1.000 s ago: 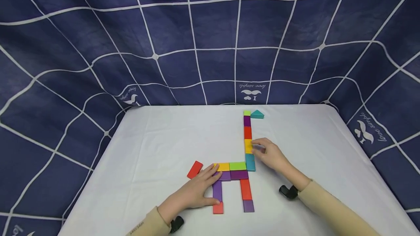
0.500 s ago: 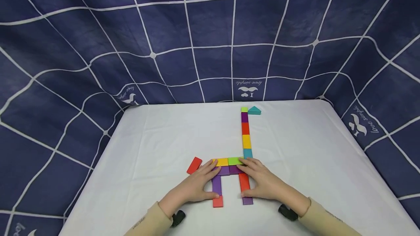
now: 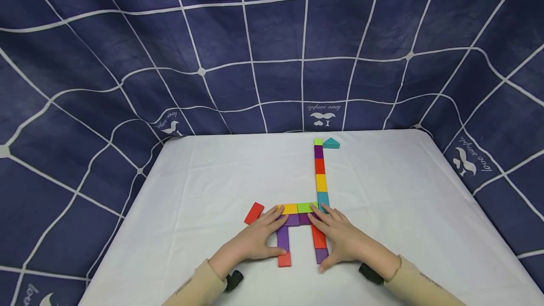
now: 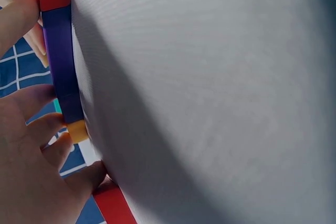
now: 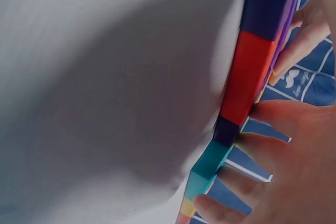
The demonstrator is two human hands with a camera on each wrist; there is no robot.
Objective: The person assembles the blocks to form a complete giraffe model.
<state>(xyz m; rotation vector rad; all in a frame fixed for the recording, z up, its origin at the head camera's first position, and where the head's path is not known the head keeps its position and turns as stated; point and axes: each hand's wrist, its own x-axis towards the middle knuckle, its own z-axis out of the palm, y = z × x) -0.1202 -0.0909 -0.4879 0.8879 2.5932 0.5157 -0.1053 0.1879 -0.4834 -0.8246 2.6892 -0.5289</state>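
Note:
Coloured blocks lie flat on the white cloth, edge to edge, like a long-necked animal. My left hand (image 3: 255, 240) spreads over the left end, fingertips at the yellow block (image 3: 290, 208) and purple block (image 3: 292, 220), its thumb at the left leg's red block (image 3: 284, 259). My right hand (image 3: 344, 237) lies spread at the right end, fingertips by the lime-green block (image 3: 306, 208) and teal block (image 3: 323, 199). Its thumb is beside the right leg's lower purple block (image 3: 321, 255). In the right wrist view its fingers (image 5: 262, 148) touch the row's edge; the palm partly hides the red leg block (image 3: 318, 237).
The column runs away through yellow (image 3: 321, 183), red and dark purple blocks to a small lime block (image 3: 318, 141), with a teal triangular block (image 3: 331, 143) beside it. A tilted red block (image 3: 254, 212) lies left, by my left fingers. Blue checked curtain (image 3: 272, 79) surrounds the table.
My right hand has come down from the column's yellow block to the body's right end and right leg. Its thumb then slid nearer the leg's lower end. My left hand stays almost where it was.

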